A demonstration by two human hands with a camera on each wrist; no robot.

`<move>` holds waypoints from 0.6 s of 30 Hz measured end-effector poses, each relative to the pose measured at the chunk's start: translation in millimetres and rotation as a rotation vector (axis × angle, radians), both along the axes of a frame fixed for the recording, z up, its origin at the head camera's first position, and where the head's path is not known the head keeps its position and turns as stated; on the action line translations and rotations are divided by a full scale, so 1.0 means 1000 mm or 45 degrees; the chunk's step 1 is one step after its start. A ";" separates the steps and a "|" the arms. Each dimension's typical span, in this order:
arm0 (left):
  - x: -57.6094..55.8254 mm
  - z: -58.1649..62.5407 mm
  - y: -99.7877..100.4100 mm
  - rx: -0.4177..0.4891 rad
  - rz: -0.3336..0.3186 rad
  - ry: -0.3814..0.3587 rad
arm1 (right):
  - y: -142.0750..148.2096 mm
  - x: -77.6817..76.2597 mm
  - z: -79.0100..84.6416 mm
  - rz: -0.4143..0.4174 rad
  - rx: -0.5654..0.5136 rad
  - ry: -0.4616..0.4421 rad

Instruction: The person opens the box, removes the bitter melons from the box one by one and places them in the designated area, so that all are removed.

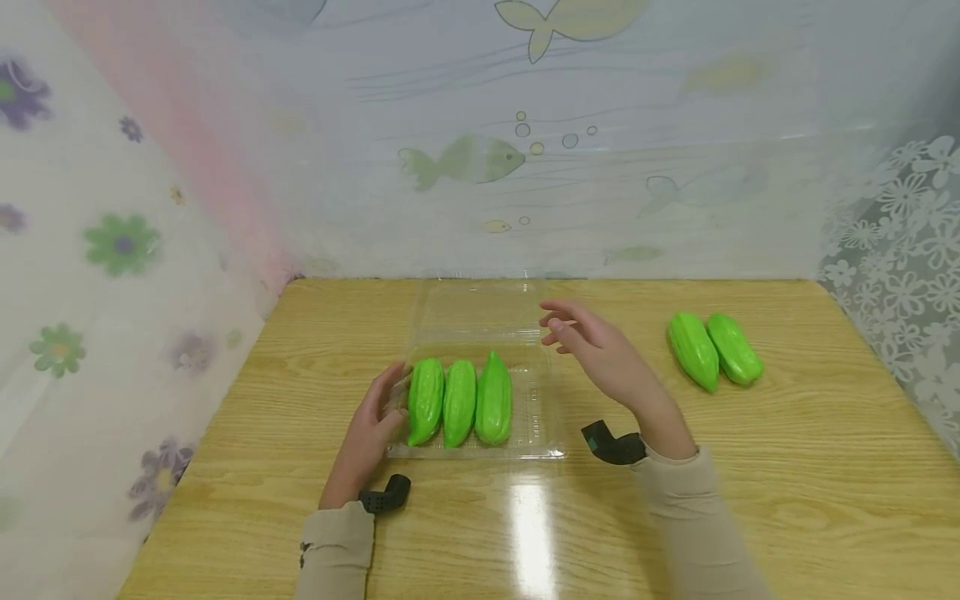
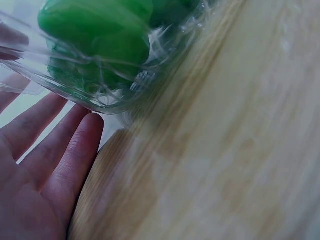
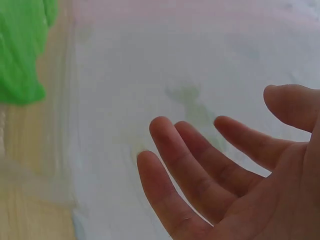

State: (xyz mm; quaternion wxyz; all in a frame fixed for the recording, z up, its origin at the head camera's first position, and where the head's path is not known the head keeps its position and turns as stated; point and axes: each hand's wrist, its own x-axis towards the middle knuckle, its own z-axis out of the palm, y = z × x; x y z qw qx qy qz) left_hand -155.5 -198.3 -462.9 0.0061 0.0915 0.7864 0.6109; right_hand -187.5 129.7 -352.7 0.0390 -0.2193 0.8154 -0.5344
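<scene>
Three bright green, ridged, gourd-like vegetables (image 1: 459, 404) lie side by side in a clear plastic clamshell box (image 1: 536, 408), whose lid (image 1: 480, 308) is folded back toward the wall. My left hand (image 1: 372, 425) is at the box's left side. In the left wrist view, its fingers (image 2: 75, 155) are nearly straight against the clear wall. My right hand (image 1: 600, 350) is raised right of the lid, with its fingers loosely bent. Nothing is in it in the right wrist view, where one green vegetable (image 3: 20, 50) shows at the left edge.
Two more green gourd-like vegetables (image 1: 705, 350) lie together on the right of the wooden table (image 1: 787, 475). A fish-patterned curtain (image 1: 637, 192) hangs behind the table's far edge. Flowered sheets (image 1: 90, 333) stand along the sides.
</scene>
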 end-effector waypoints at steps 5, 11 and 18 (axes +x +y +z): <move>0.000 0.000 0.001 0.005 -0.006 -0.007 | -0.021 0.006 -0.003 -0.006 0.035 0.006; 0.002 0.005 0.002 -0.014 0.011 -0.019 | -0.049 0.016 -0.003 -0.019 0.061 0.030; 0.001 0.003 0.002 -0.017 0.023 -0.023 | -0.074 0.014 -0.027 -0.075 0.074 0.071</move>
